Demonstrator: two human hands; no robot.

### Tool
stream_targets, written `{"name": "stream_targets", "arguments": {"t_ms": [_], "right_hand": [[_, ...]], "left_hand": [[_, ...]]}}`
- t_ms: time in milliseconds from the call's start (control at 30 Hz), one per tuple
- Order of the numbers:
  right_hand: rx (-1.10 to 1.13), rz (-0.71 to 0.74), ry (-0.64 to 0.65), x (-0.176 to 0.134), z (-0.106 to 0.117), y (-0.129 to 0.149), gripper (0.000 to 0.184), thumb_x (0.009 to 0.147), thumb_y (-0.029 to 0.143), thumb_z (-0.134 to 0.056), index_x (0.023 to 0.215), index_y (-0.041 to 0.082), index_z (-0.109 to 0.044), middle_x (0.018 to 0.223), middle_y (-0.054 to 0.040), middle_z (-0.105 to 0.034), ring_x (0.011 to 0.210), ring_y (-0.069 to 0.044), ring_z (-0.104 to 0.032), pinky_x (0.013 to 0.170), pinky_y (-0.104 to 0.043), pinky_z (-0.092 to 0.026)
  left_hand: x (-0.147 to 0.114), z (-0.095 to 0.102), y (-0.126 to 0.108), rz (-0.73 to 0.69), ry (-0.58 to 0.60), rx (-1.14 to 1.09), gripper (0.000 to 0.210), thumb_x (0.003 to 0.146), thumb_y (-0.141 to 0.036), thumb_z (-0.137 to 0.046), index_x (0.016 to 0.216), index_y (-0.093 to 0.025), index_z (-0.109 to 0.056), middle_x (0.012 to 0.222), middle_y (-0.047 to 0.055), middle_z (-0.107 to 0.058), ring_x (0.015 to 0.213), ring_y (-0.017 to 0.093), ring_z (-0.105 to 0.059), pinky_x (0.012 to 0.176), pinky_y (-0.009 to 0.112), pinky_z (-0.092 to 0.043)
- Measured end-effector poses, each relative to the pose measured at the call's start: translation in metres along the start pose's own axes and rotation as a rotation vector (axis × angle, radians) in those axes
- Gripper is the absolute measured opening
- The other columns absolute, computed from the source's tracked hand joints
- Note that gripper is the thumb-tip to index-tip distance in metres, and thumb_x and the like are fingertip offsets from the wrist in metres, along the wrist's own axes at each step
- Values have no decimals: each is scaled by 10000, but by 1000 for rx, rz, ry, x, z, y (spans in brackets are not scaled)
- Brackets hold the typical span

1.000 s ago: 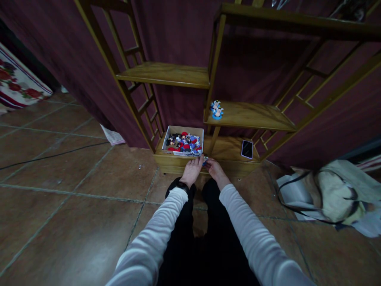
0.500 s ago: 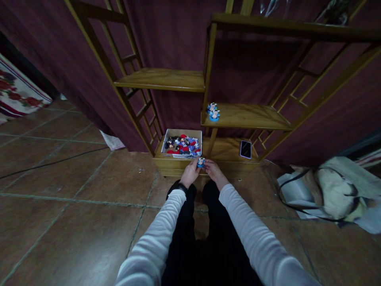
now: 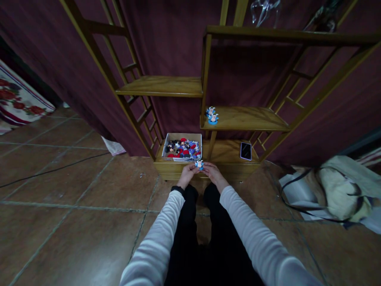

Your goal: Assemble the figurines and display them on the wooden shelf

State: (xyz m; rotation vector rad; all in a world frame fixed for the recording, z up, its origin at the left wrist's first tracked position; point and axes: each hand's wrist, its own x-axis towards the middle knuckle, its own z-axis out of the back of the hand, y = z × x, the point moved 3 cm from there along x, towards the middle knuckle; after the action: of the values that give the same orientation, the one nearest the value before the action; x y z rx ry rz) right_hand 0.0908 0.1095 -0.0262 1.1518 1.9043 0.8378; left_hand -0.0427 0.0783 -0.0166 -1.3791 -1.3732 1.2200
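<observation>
A small toy figurine (image 3: pixel 199 164), blue and white with a blue base, is held between my two hands just in front of the cabinet's lower ledge. My left hand (image 3: pixel 188 174) grips it from the left side, fingers closed. From the right, the fingers of my right hand (image 3: pixel 212 171) pinch it too. Just beyond my hands sits an open cardboard box (image 3: pixel 163 151) full of jumbled figurines (image 3: pixel 184 149) in red, black, blue and purple. Two similar blue figurines (image 3: pixel 212 118) stand close together at the left end of the middle right shelf (image 3: pixel 250 118).
A phone (image 3: pixel 245 151) lies on the lower ledge at right. The wooden shelf unit (image 3: pixel 166 85) rises ahead against a dark red curtain (image 3: pixel 169 39). Bags (image 3: pixel 336 190) rest on the tiled floor at right, and a black cable (image 3: pixel 59 169) crosses the floor at left.
The figurine has turned in my hands and now shows more of its front. The view has tilted slightly upward; box, phone and shelved figurines stay in place.
</observation>
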Motion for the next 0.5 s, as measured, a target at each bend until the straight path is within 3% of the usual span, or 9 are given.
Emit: {"name": "stream_targets", "arguments": {"t_ms": [300,500], "right_hand": [[-71,-42,21,-1,-3,0,203,587,221,-721,770,186,-638,742,-3,-694,701,-129,-648,767,-300,-504],[-83,-41,46,-1,-2,0,244,551,255,-744,760,188,-638,741,-1,-689,699,-129,-639,781,-302,-492]], "left_hand": [[-6,7,-1,102,-175,-98,177,668,-256,-697,723,-93,-658,722,84,-664,736,182,-638,749,374,-529],[-7,10,4,173,-172,-258,116,656,-157,-707,725,-87,-646,691,72,-662,676,145,-635,738,314,-529]]}}
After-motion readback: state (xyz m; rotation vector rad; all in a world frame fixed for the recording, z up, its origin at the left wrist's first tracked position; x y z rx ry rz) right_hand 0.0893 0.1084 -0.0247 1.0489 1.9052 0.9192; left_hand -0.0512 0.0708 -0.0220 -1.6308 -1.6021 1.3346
